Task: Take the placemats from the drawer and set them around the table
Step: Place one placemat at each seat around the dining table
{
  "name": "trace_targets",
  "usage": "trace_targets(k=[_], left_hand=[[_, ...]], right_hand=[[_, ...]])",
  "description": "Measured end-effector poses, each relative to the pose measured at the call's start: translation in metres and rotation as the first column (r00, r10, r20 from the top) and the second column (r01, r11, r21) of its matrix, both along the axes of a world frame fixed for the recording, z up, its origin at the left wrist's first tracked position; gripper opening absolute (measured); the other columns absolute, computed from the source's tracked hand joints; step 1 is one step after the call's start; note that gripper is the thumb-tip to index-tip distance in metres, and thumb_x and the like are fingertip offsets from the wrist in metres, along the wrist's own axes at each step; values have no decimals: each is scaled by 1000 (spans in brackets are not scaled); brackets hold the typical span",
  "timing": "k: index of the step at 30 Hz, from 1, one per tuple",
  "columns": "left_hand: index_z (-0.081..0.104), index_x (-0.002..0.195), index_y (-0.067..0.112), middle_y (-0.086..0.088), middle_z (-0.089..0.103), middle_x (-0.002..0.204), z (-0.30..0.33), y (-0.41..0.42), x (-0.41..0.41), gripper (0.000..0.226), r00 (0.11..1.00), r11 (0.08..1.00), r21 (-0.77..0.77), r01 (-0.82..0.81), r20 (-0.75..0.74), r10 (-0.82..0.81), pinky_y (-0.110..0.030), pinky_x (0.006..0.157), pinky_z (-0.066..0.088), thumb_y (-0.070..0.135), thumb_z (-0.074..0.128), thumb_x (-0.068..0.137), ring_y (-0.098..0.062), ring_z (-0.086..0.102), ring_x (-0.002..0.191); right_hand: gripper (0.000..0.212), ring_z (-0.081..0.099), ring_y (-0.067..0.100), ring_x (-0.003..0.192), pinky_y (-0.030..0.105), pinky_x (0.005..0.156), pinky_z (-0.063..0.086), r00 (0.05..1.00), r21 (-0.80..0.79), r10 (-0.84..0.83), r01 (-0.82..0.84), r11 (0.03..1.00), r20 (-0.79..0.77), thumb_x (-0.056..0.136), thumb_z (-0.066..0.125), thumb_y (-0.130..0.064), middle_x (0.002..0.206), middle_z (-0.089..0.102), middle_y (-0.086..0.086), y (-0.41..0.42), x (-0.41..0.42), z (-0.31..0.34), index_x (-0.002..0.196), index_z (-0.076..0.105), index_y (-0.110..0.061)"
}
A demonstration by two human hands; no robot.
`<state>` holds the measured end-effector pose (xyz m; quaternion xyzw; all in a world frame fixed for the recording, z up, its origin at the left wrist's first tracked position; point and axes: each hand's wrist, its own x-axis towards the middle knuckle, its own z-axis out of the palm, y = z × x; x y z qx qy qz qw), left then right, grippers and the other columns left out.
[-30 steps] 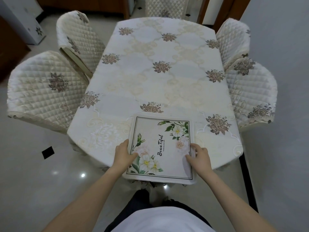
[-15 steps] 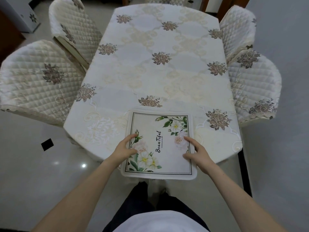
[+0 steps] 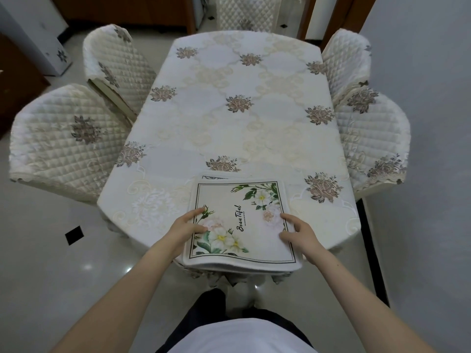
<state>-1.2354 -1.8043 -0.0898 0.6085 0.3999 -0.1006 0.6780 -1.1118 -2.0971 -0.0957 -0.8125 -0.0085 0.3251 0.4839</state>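
A stack of white placemats [image 3: 244, 205] with green-and-white flower prints and the script "Beau Tiful" lies at the near end of the table [image 3: 229, 128]. Its near edge hangs over the table rim and shows several layers. The corner of a lower mat [image 3: 214, 177] peeks out at the far side. My left hand [image 3: 187, 225] rests on the top mat's left edge, fingertips and thumb on the print. My right hand [image 3: 298, 230] presses spread fingers on the right edge.
The table wears a cream embroidered cloth. Quilted cream chairs stand around it: two at the left [image 3: 66, 141] [image 3: 119, 70], two at the right [image 3: 372, 138] [image 3: 346, 59], one at the far end [image 3: 247, 14]. A grey wall runs close on the right.
Both hands went from gripping the stack's side edges to lying on top of it. The top mat slid slightly toward me, baring a lower mat's far corner.
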Motion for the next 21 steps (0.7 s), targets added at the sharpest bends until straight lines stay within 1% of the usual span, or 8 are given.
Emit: trace_targets(k=[3, 5, 9, 10, 12, 15, 18, 21], left_hand=[[67, 108, 39, -9, 54, 134, 4, -11, 0, 59, 999, 999, 35, 33, 15, -33, -47, 100, 46, -7, 70, 71, -30, 58, 113], [64, 116, 37, -4, 52, 136, 8, -21, 0, 61, 996, 992, 93, 80, 36, -84, -42, 98, 48, -4, 71, 72, -24, 62, 106], [53, 133, 27, 4, 46, 139, 22, -44, -3, 65, 973, 945, 272, 184, 85, -214, -13, 76, 46, -6, 65, 78, -7, 57, 101], [52, 134, 26, 5, 45, 140, 24, -47, -5, 66, 966, 928, 315, 200, 96, -240, -10, 76, 44, -7, 64, 78, -5, 54, 105], [51, 135, 24, 5, 46, 140, 27, -53, -10, 67, 961, 907, 373, 198, 109, -254, -14, 87, 40, -8, 63, 77, -10, 47, 118], [51, 134, 23, 5, 46, 137, 32, -57, -24, 67, 976, 914, 392, 105, 135, -170, -24, 96, 40, -7, 66, 76, -16, 47, 123], [51, 131, 22, 5, 47, 129, 38, -59, -46, 62, 987, 916, 394, -70, 162, 5, -15, 76, 46, -4, 66, 76, -8, 55, 99], [55, 123, 25, 5, 50, 124, 41, -55, -73, 55, 967, 881, 419, -220, 210, 142, -16, 67, 49, -3, 64, 76, -5, 60, 82]], right_hand=[[54, 52, 16, 114, 21, 85, 40, 999, -6, 18, -18, 1000, 35, 78, 61, 3, 129, 57, 3, -11, 5, 4, 128, 60, -18], [53, 52, 16, 116, 22, 88, 38, 998, -14, 26, -25, 1000, 55, 77, 60, 4, 129, 57, 2, -19, 6, 7, 126, 61, -18], [54, 54, 14, 108, 22, 84, 40, 999, 17, 14, -15, 1000, 50, 75, 62, 7, 122, 59, -2, -33, 6, 12, 122, 63, -20], [55, 55, 14, 100, 23, 80, 43, 1000, 37, 14, -14, 999, 14, 75, 63, 7, 116, 59, -3, -35, 5, 14, 122, 63, -21], [57, 55, 14, 92, 25, 76, 46, 999, 50, 38, -37, 998, -30, 74, 63, 9, 115, 58, -1, -37, 4, 15, 122, 63, -21], [55, 51, 17, 95, 26, 75, 44, 997, 22, 54, -55, 998, 56, 71, 65, 8, 123, 57, 3, -34, -1, 16, 119, 63, -20], [52, 48, 22, 108, 30, 81, 44, 994, 82, 41, -49, 995, 100, 70, 66, 4, 117, 57, 4, -21, -10, 22, 115, 62, -22], [52, 46, 22, 111, 32, 88, 41, 987, 131, 87, -106, 986, 137, 70, 66, 2, 118, 56, 1, 1, -21, 30, 115, 60, -24]])
